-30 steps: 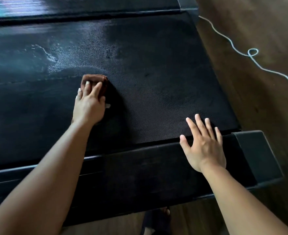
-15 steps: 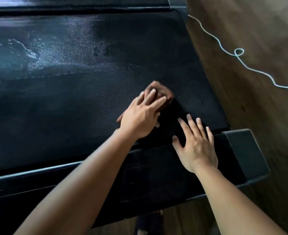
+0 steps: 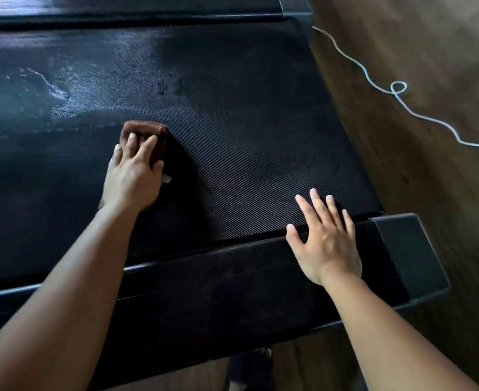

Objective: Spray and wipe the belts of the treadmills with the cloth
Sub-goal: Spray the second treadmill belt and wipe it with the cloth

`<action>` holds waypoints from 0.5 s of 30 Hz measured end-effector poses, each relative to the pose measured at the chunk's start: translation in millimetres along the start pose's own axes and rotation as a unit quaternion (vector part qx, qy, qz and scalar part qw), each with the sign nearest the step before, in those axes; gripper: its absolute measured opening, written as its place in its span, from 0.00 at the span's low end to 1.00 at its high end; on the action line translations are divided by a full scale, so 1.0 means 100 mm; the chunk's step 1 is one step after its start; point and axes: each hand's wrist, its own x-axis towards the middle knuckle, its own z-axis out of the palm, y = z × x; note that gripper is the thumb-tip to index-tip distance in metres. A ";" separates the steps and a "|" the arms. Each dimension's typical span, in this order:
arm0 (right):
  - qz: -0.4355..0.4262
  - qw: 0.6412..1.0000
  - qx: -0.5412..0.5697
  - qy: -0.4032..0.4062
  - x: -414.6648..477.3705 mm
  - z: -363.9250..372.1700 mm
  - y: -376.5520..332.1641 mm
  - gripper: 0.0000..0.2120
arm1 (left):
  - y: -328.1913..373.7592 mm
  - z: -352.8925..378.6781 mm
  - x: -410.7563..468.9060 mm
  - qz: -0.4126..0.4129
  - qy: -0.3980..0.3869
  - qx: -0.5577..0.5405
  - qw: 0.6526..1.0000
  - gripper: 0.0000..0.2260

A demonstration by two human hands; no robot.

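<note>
The black treadmill belt (image 3: 246,142) fills most of the view, with wet spray patches shining at its far left. A folded brown cloth (image 3: 153,134) lies on the belt's middle. My left hand (image 3: 133,176) presses flat on top of the cloth, fingers stretched forward over it. To the right, my right hand (image 3: 325,235) rests palm down with spread fingers on the near side rail (image 3: 218,280), its fingertips reaching onto the belt's edge. No spray bottle is in view.
A grey end cap (image 3: 410,252) closes the rail at the right. Wooden floor (image 3: 430,193) lies beyond it, crossed by a thin white cord (image 3: 396,91) with a loop. A foot (image 3: 260,359) shows below the treadmill frame.
My left hand swept the cloth right toward my right hand half a second ago, then back left to the belt's middle. My right hand stayed on the rail.
</note>
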 end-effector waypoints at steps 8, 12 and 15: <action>0.000 1.000 -0.002 0.001 0.00 -0.01 0.00 0.34 | 1.01 0.21 0.16 0.169 -0.053 0.002 0.984 0.27; 0.003 1.000 -0.001 -0.002 0.00 -0.01 -0.01 0.34 | 1.18 0.25 -0.23 0.253 -0.072 -0.006 0.965 0.26; 0.000 1.000 0.002 0.000 0.00 -0.01 0.00 0.34 | 1.12 0.22 -0.35 0.272 -0.080 0.001 0.959 0.25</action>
